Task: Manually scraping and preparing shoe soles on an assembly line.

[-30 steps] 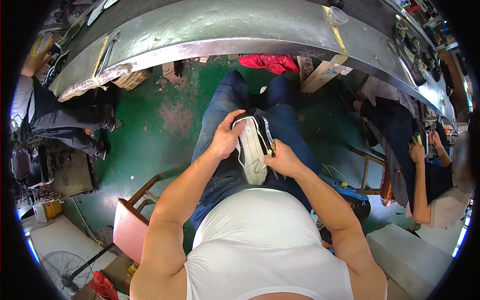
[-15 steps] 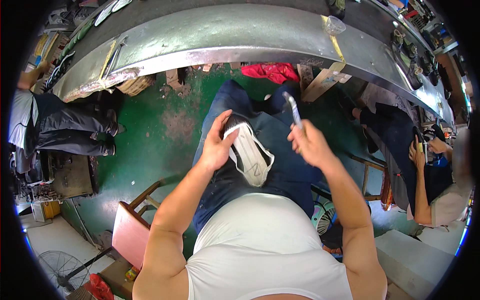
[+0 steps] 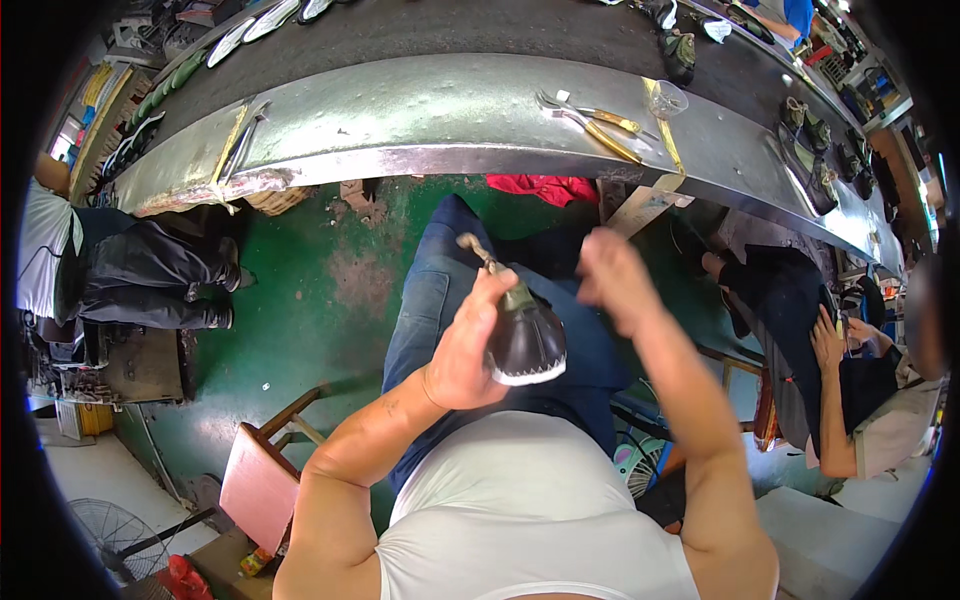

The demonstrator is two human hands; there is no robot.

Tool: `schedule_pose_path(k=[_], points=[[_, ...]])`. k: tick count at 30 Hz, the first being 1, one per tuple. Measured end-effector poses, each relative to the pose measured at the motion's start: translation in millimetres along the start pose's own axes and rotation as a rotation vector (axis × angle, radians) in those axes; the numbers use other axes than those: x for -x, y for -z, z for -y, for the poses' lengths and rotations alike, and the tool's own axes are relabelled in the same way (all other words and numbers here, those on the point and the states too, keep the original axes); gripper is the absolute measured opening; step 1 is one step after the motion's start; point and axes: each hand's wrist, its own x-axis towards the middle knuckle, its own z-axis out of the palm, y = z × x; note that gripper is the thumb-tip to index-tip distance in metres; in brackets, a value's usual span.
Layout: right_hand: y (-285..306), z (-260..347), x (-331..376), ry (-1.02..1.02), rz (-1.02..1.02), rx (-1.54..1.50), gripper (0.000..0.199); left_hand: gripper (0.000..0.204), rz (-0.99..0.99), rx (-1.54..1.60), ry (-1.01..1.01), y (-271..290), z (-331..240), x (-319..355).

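My left hand [image 3: 468, 345] is closed around a dark shoe upper [image 3: 526, 338] above my lap. The shoe has a white ragged edge along its toe, an olive collar and a tan lace [image 3: 476, 246] hanging off its far end. To the right and apart from the shoe, my right hand [image 3: 616, 276] is raised and smeared by motion; its fingers cannot be made out. On the metal bench edge ahead lie pincers [image 3: 600, 127] with yellowish handles.
The long metal bench [image 3: 400, 105] crosses ahead, with a dark belt behind it carrying shoes [image 3: 678, 58]. A clear cup [image 3: 667, 98] stands near yellow tape. Co-workers sit at right [image 3: 790, 330] and stand at left [image 3: 140, 270]. A pink-seated chair [image 3: 258, 485] is nearby.
The shoe has been turned from its pale underside to its dark upper. The tool has left my right hand, and pincers now lie on the bench. My view has tilted up slightly.
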Motion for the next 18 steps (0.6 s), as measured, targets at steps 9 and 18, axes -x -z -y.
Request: schedule_pose_path(k=[9,18], points=[[-23,-88,6,-0.191,0.608,-0.855,0.036,0.093,0.450,-0.062,-0.031,-8,-11,34],[-32,-94,12,0.143,0.536,-0.337,0.053,0.057,-0.148,1.141,1.343,-34,47,37]])
